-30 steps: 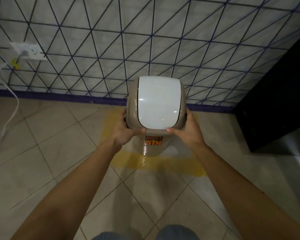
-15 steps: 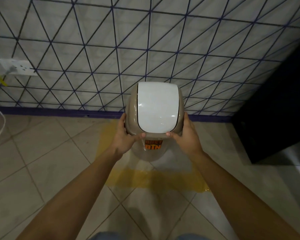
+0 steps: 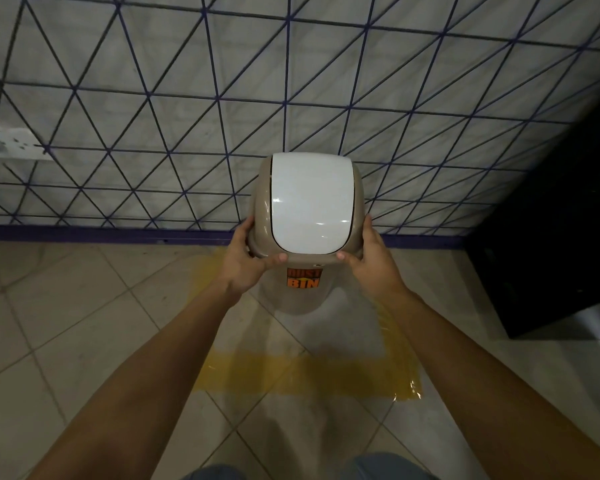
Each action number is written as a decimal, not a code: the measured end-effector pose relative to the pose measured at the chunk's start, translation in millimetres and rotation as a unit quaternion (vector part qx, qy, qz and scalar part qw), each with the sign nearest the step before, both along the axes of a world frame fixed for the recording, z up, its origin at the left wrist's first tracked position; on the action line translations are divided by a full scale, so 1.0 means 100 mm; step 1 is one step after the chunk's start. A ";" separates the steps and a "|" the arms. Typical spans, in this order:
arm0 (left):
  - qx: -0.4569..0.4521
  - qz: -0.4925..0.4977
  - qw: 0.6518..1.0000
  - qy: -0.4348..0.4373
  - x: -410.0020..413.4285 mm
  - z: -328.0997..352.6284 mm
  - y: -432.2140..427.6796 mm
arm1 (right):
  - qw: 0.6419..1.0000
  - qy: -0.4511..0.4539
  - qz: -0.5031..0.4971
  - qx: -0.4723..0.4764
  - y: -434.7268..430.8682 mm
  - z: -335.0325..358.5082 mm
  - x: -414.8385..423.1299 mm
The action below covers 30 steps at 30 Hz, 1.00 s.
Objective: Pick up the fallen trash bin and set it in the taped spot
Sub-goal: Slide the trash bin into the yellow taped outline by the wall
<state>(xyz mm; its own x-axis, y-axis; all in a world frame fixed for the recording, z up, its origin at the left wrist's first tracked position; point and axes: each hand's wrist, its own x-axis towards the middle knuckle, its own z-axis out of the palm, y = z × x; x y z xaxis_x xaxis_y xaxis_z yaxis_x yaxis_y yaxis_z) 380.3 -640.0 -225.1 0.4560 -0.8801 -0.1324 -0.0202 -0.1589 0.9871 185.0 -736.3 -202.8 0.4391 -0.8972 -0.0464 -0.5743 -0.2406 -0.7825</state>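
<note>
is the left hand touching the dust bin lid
Touching. The head view shows the left hand wrapped around the tan rim of the dust bin lid, thumb pressed on its front edge.

The trash bin [image 3: 307,216] conceals its own base, so contact with the floor [image 3: 84,323] cannot be confirmed, and it also covers the far side of the yellow taped spot [image 3: 309,374]. The fingers of the left hand [image 3: 245,263] and the right hand [image 3: 371,263] wrap out of sight behind the lid rim. At the left edge, the wall socket [image 3: 13,143] is blurred and cropped, and the dark cabinet [image 3: 555,237] runs off the right edge.
</note>
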 end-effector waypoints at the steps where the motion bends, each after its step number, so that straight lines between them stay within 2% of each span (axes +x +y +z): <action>1: 0.004 0.002 1.000 -0.004 0.01 0.00 -0.03 | 1.000 -0.007 -0.001 0.003 -0.02 0.00 0.01; 13: 0.038 0.013 0.999 0.007 0.06 -0.02 -0.16 | 1.000 -0.018 0.009 -0.001 -0.20 0.02 0.01; 21: 0.074 -0.001 0.996 -0.059 0.15 0.08 -0.18 | 0.999 -0.046 -0.009 0.009 -0.19 0.01 -0.05; 30: 0.091 0.001 0.993 -0.077 0.16 0.17 -0.13 | 0.998 -0.053 0.006 0.023 -0.14 0.00 -0.06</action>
